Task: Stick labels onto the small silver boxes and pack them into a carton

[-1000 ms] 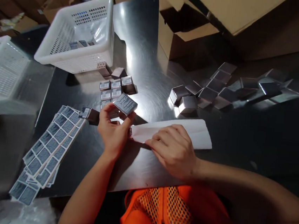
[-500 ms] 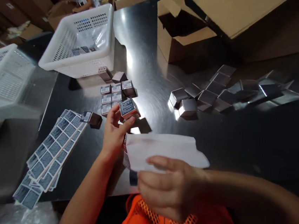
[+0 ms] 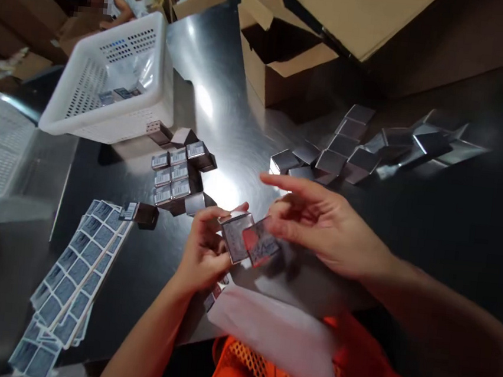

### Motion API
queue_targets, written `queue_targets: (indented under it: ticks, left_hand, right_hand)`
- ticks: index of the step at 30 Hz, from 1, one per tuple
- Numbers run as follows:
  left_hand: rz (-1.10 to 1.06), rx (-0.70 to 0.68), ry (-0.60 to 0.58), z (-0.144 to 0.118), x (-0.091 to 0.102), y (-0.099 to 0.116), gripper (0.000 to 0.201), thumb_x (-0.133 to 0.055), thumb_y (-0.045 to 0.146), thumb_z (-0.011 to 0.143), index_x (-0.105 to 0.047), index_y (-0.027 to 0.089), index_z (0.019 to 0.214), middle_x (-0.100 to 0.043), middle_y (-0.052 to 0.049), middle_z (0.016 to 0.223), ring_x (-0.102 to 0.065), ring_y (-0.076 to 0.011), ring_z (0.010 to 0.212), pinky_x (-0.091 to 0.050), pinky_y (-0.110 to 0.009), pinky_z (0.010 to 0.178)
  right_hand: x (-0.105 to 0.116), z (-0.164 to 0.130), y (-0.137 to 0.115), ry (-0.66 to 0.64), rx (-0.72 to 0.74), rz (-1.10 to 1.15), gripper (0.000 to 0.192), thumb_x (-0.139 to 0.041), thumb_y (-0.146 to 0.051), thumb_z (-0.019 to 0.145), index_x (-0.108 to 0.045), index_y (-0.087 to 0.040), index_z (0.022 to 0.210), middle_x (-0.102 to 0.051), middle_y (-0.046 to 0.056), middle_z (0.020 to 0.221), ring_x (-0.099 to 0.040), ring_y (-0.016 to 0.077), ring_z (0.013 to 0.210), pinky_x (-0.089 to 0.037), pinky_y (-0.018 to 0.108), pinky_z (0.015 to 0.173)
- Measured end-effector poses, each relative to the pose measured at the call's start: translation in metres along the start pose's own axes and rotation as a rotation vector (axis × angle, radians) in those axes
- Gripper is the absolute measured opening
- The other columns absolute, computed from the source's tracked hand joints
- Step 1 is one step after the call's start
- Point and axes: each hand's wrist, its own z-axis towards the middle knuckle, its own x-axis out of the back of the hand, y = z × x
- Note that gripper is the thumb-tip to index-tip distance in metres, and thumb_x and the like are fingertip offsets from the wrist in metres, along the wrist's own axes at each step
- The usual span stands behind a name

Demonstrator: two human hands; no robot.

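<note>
Small silver box (image 3: 234, 236) is pinched in left hand (image 3: 203, 255) grip above worktop (image 3: 249, 123) near edge; sticker (image 3: 260, 244) is held against it by right hand (image 3: 323, 228) fingertips. Behind box: labelled boxes (image 3: 175, 172), then white basket (image 3: 111, 74) containing a few boxes; open carton (image 3: 277, 54) interior dark.

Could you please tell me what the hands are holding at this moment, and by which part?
The left hand grips a small silver box by its edges. The right hand pinches a red-and-grey label at its upper edge, against the box.
</note>
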Motion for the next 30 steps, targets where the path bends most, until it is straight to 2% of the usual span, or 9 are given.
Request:
queue_targets:
  ticks: [2, 4, 7, 12, 17, 23, 27, 30]
  left_hand:
    - [-0.016, -0.019, -0.033, 0.000, 0.000, -0.003, 0.054, -0.094, 0.026, 0.061, -0.062, 0.028, 0.104, -0.073, -0.003, 0.101, -0.075, -0.0184, 0.082, -0.059, -0.023, 0.061]
    - [-0.017, -0.045, -0.028, -0.001, 0.000, -0.007, 0.055, -0.093, 0.021, 0.061, -0.064, 0.028, 0.108, -0.074, -0.001, 0.096, -0.074, -0.0159, 0.077, -0.058, -0.021, 0.061]
    - [-0.018, -0.042, 0.000, -0.003, 0.002, -0.012, 0.060, -0.092, 0.015, 0.062, -0.064, 0.028, 0.113, -0.076, -0.002, 0.099, -0.074, -0.0160, 0.079, -0.058, -0.020, 0.064]
    - [-0.027, -0.017, -0.007, -0.005, 0.003, -0.013, 0.060, -0.091, 0.012, 0.064, -0.064, 0.029, 0.115, -0.076, 0.000, 0.097, -0.074, -0.0142, 0.073, -0.055, -0.017, 0.056]
    - [0.011, -0.086, 0.012, -0.003, 0.001, -0.011, 0.059, -0.091, 0.010, 0.062, -0.067, 0.028, 0.113, -0.076, 0.001, 0.096, -0.075, -0.0145, 0.077, -0.056, -0.017, 0.060]
    - [-0.002, -0.054, 0.002, -0.003, 0.002, -0.013, 0.062, -0.090, 0.007, 0.062, -0.067, 0.031, 0.113, -0.076, 0.002, 0.093, -0.071, -0.0119, 0.069, -0.053, -0.016, 0.055]
    - [-0.009, 0.002, -0.021, -0.004, 0.004, -0.015, 0.061, -0.088, 0.007, 0.064, -0.064, 0.032, 0.114, -0.074, 0.005, 0.086, -0.056, -0.0055, 0.045, -0.042, -0.014, 0.040]
    - [0.002, 0.039, -0.034, -0.006, 0.006, -0.016, 0.060, -0.086, 0.008, 0.067, -0.063, 0.033, 0.116, -0.074, 0.005, 0.084, -0.050, -0.0041, 0.040, -0.037, -0.014, 0.036]
  right_hand:
    - [-0.004, -0.001, 0.003, 0.001, -0.053, 0.012, 0.066, -0.076, -0.019, 0.084, -0.044, -0.027, 0.141, -0.068, -0.006, 0.076, -0.070, 0.0139, 0.075, -0.060, 0.029, 0.071]
    - [-0.009, -0.003, 0.005, 0.046, -0.087, 0.028, 0.068, -0.076, -0.018, 0.081, -0.038, -0.026, 0.138, -0.068, -0.006, 0.075, -0.071, 0.0156, 0.080, -0.061, 0.031, 0.075]
    - [-0.015, -0.005, 0.007, 0.094, -0.116, 0.080, 0.064, -0.076, -0.017, 0.079, -0.037, -0.027, 0.129, -0.067, -0.007, 0.073, -0.071, 0.0148, 0.075, -0.060, 0.028, 0.068]
    - [-0.019, -0.004, 0.008, 0.124, -0.135, 0.133, 0.063, -0.077, -0.019, 0.079, -0.035, -0.028, 0.125, -0.068, -0.008, 0.075, -0.068, 0.0128, 0.063, -0.051, 0.022, 0.051]
    - [-0.020, -0.003, 0.010, 0.136, -0.147, 0.110, 0.061, -0.077, -0.023, 0.079, -0.035, -0.028, 0.124, -0.070, -0.006, 0.080, -0.070, 0.0139, 0.066, -0.052, 0.022, 0.051]
    - [-0.020, -0.004, 0.012, 0.134, -0.132, 0.119, 0.059, -0.077, -0.023, 0.080, -0.037, -0.030, 0.122, -0.069, -0.008, 0.078, -0.069, 0.0134, 0.065, -0.053, 0.023, 0.053]
    - [-0.019, -0.005, 0.014, 0.138, -0.131, 0.112, 0.058, -0.077, -0.023, 0.081, -0.037, -0.030, 0.123, -0.068, -0.008, 0.077, -0.069, 0.0135, 0.065, -0.055, 0.024, 0.054]
    - [-0.019, -0.005, 0.015, 0.133, -0.136, 0.107, 0.057, -0.077, -0.024, 0.081, -0.038, -0.030, 0.122, -0.068, -0.008, 0.077, -0.069, 0.0135, 0.065, -0.055, 0.024, 0.055]
